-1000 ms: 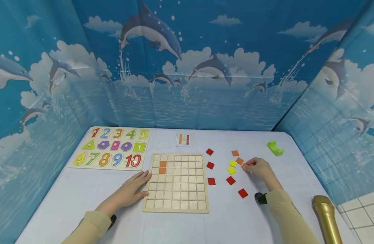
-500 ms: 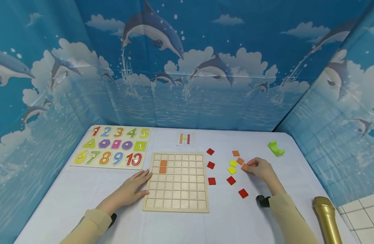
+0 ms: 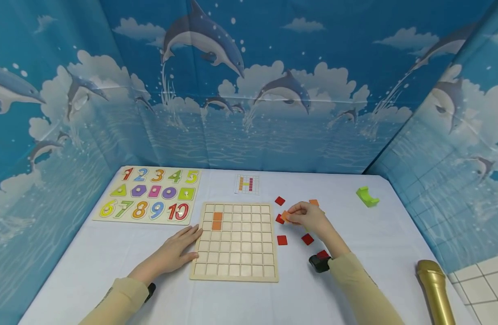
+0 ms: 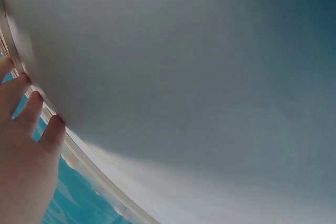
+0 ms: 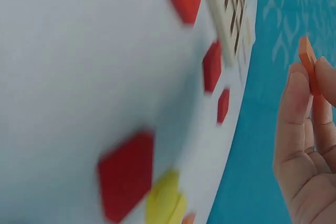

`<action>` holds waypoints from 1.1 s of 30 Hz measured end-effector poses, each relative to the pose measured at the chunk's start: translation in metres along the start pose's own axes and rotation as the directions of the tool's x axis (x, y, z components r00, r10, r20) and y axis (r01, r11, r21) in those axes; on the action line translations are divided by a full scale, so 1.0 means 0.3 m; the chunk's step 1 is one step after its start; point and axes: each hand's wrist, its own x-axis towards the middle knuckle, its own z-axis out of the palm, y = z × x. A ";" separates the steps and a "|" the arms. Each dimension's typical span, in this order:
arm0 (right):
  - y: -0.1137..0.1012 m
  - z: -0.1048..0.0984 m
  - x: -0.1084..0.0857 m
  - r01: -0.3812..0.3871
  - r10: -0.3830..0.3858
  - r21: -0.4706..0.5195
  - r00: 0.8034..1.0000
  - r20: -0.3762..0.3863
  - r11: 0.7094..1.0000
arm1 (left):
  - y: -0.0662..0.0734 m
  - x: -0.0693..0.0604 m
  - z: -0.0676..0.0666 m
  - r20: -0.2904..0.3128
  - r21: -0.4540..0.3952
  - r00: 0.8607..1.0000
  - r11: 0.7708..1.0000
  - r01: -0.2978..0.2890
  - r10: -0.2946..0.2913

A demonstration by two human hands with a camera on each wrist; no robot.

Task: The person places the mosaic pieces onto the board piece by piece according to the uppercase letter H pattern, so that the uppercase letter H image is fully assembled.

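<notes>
A wooden grid board [image 3: 234, 253] lies in the middle of the table, with two orange square tiles [image 3: 218, 221] set one above the other in its upper left cells. My left hand [image 3: 170, 253] rests with extended fingers against the board's left edge. Between thumb and fingers, my right hand [image 3: 311, 219] pinches an orange tile [image 5: 310, 61], held above the table right of the board. Below and around that hand lie several red tiles [image 3: 282, 240]. Yellow tiles [image 5: 165, 198] show in the right wrist view; in the head view the right hand mostly hides them.
A number-and-shape puzzle board [image 3: 147, 194] lies at the back left. Behind the grid board is a small printed pattern card [image 3: 247, 184]. A green curved block [image 3: 367, 197] sits at the back right, a gold microphone [image 3: 435, 289] at the front right. A dolphin curtain [image 3: 249, 135] hangs behind.
My right hand has lifted an orange tile from the scattered group and carried it left, towards the grid board. The left hand stays at the board's edge.
</notes>
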 end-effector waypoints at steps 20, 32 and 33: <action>-0.218 0.396 0.018 0.202 -0.205 0.037 0.948 0.245 0.979 | -0.005 0.008 -0.004 0.015 0.002 1.000 1.000 0.011 -0.011; -0.272 0.489 0.034 0.229 -0.210 -0.049 0.945 0.252 0.972 | 0.000 0.005 -0.009 0.026 -0.011 1.000 1.000 0.008 -0.008; -0.277 0.494 0.038 0.227 -0.206 -0.058 0.945 0.253 0.972 | 0.000 0.004 -0.009 0.027 -0.012 1.000 1.000 0.011 -0.011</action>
